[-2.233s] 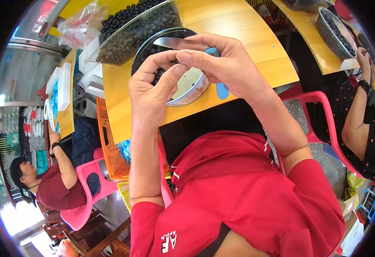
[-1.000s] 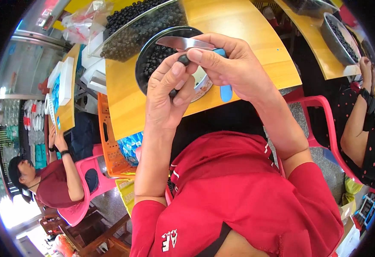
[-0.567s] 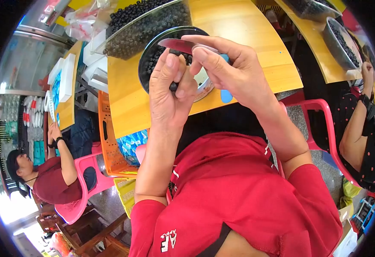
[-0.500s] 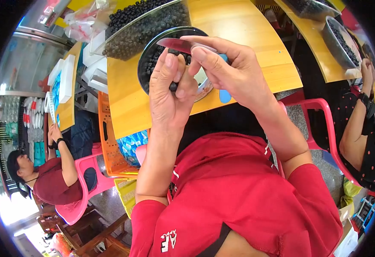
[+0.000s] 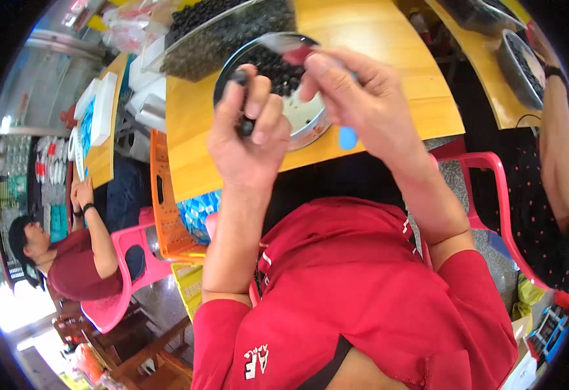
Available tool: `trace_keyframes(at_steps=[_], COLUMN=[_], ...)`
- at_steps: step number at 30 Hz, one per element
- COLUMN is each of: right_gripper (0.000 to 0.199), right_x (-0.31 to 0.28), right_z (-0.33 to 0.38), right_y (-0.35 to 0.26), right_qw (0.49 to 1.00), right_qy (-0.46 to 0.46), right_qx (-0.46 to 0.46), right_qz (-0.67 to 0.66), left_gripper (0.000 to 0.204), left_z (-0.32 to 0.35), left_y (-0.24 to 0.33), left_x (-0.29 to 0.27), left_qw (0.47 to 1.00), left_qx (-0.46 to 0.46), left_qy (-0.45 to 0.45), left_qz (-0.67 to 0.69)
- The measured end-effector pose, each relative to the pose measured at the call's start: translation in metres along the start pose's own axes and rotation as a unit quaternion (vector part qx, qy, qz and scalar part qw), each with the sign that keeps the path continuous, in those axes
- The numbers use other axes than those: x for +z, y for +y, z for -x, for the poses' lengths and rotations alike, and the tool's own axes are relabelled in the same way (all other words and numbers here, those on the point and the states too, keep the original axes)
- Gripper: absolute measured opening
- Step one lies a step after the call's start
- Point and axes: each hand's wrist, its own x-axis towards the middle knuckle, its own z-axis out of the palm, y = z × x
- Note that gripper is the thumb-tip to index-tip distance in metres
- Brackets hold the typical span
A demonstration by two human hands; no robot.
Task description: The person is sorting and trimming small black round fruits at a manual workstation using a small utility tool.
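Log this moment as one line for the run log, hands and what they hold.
left hand: pinching small dark fruit | right hand: holding knife | below: round metal bowl of dark fruit on yellow table

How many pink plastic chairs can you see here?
2. One pink chair is at the lower left, with a person in a dark red shirt on it. Another stands at the right, beside the yellow table. More may be hidden.

Bright daylight, blown-out glare lower left; heavy fisheye bend, black vignette at rim; hands slightly motion-blurred.
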Motion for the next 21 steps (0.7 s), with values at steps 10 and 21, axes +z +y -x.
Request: trace_keyframes(at_steps=[10, 21], right_gripper=[0.029, 0.033], right_x=[-0.038, -0.028], right_z=[-0.018, -0.016], right_y=[-0.002, -0.008], right_qw=[1.0, 0.999], right_qy=[0.014, 0.024], right_qx=[-0.016, 0.011], right_qz=[-0.016, 0.023], left_gripper=[0.03, 0.059], left_z=[0.205, 0.475], left_y=[0.181, 0.157], left_x=[-0.09, -0.198], left_qw=[0.936, 0.55], left_qx=[0.078, -0.038], left_qy=[0.225, 0.729], left_qz=[-0.259, -0.405])
